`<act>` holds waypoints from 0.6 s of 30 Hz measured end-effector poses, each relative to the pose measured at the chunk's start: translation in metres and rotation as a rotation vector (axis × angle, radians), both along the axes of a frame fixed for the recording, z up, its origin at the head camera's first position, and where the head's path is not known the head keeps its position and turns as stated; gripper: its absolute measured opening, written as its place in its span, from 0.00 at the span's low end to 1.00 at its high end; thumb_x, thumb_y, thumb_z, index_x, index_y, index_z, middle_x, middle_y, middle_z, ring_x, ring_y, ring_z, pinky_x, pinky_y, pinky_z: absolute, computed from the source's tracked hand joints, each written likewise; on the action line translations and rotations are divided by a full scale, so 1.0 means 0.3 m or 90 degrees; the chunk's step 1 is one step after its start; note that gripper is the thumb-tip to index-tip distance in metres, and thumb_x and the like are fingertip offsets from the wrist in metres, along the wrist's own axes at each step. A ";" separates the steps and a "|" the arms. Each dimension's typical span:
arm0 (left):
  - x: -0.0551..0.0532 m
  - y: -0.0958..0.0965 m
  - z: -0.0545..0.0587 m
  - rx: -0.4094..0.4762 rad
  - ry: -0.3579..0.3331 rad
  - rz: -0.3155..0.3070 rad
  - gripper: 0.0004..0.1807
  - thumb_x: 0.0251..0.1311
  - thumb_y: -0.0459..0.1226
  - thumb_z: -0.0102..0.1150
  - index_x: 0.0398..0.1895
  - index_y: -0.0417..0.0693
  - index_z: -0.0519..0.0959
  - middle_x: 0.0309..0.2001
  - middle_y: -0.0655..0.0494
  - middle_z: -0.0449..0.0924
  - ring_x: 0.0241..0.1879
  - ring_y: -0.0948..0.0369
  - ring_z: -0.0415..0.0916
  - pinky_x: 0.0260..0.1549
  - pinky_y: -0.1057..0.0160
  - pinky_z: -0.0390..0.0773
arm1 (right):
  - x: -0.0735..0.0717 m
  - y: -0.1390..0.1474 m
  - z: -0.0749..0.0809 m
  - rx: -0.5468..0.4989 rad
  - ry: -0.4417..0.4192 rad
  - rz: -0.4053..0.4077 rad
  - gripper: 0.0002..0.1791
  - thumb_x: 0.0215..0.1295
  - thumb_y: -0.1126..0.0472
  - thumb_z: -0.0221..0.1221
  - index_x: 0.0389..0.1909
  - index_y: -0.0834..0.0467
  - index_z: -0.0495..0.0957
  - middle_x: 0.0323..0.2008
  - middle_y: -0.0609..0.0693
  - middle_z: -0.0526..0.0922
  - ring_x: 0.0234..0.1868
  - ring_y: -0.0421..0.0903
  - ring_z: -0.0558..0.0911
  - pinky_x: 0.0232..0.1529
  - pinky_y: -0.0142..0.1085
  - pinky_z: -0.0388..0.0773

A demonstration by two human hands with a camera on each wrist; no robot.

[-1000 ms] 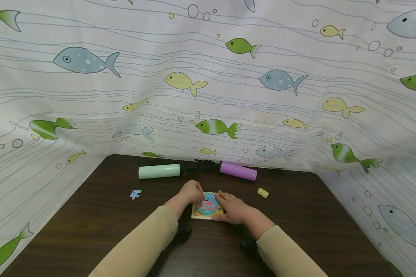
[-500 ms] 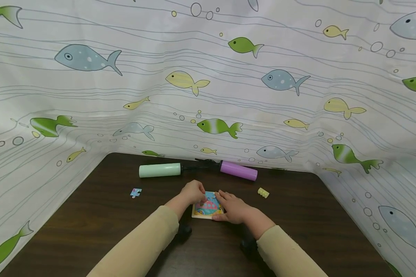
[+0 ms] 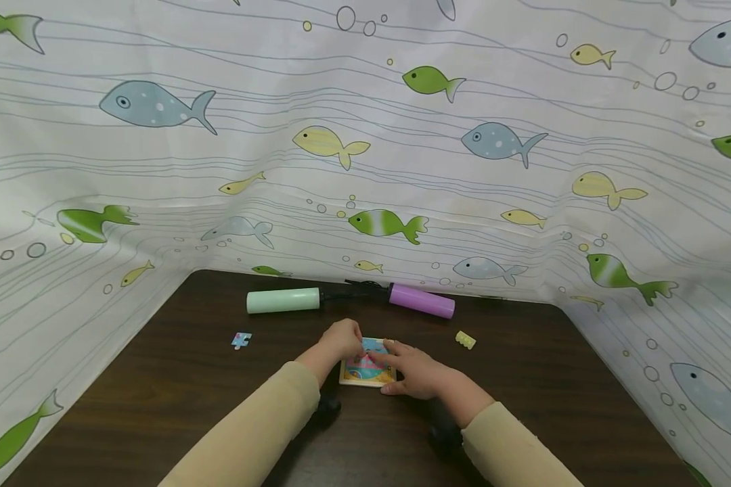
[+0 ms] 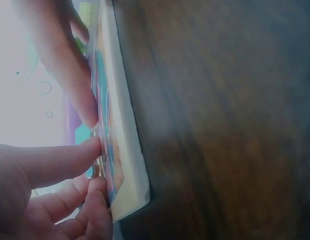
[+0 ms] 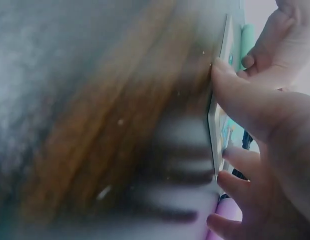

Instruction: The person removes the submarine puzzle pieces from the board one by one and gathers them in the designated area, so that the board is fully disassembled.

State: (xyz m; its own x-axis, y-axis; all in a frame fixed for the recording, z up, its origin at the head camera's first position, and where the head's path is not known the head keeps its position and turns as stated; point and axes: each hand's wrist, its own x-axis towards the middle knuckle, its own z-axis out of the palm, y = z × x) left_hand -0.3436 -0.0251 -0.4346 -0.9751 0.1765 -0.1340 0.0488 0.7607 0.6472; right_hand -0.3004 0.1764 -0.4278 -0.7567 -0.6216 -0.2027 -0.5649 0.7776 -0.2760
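A small framed jigsaw puzzle (image 3: 365, 374), with a pink and blue picture and a pale rim, lies flat on the dark table. My left hand (image 3: 342, 340) is over its left side. In the left wrist view, the thumb and fingers of that hand pinch a small puzzle piece (image 4: 91, 172) at the board's surface; the fingers hide most of it. My right hand (image 3: 419, 372) rests at the board's right side, its thumb by the near right edge. Its index finger reaches over the picture, close to the left fingertips. The remaining fingers are spread, fairly straight.
A loose blue and pink jigsaw piece (image 3: 241, 340) lies to the left. On the right is a small yellow block (image 3: 466, 339). Behind the board lie a mint green cylinder (image 3: 283, 301) and a purple cylinder (image 3: 422, 301), with black parts between. A fish-patterned curtain (image 3: 365, 169) surrounds the table.
My right hand has shifted slightly toward me, and its index finger has moved from the board's far right corner onto the picture. The left hand stays at the left side, still pinching.
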 end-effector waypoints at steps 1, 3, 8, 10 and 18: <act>-0.002 0.002 -0.002 0.000 0.001 -0.001 0.12 0.51 0.34 0.73 0.25 0.46 0.75 0.27 0.54 0.75 0.27 0.57 0.72 0.28 0.58 0.72 | 0.003 0.005 0.000 0.003 0.002 0.008 0.39 0.67 0.44 0.60 0.76 0.44 0.58 0.76 0.57 0.51 0.74 0.59 0.53 0.66 0.58 0.56; -0.005 0.005 -0.005 -0.001 0.001 -0.002 0.12 0.51 0.34 0.73 0.25 0.46 0.76 0.26 0.54 0.75 0.27 0.57 0.72 0.27 0.59 0.72 | 0.008 0.010 0.000 0.005 0.000 0.018 0.38 0.68 0.45 0.60 0.76 0.43 0.58 0.76 0.56 0.51 0.74 0.57 0.54 0.66 0.56 0.57; -0.005 0.000 -0.005 0.024 0.001 0.006 0.10 0.54 0.34 0.71 0.24 0.45 0.77 0.24 0.55 0.76 0.25 0.59 0.73 0.25 0.61 0.72 | 0.016 0.010 0.005 0.008 0.007 0.019 0.37 0.68 0.44 0.59 0.76 0.41 0.58 0.77 0.54 0.51 0.74 0.57 0.55 0.66 0.56 0.59; -0.003 -0.003 -0.005 0.047 0.000 0.012 0.09 0.56 0.34 0.69 0.23 0.45 0.78 0.22 0.55 0.77 0.23 0.59 0.73 0.24 0.62 0.72 | 0.017 0.008 0.007 0.009 0.006 0.016 0.38 0.67 0.43 0.60 0.76 0.41 0.58 0.77 0.54 0.51 0.74 0.57 0.54 0.65 0.57 0.59; -0.014 -0.047 -0.003 0.099 0.027 0.027 0.07 0.61 0.35 0.65 0.26 0.44 0.82 0.28 0.54 0.78 0.28 0.58 0.72 0.26 0.61 0.73 | 0.020 0.002 0.010 0.010 -0.009 -0.008 0.38 0.67 0.43 0.60 0.75 0.39 0.58 0.77 0.53 0.51 0.74 0.57 0.54 0.65 0.58 0.58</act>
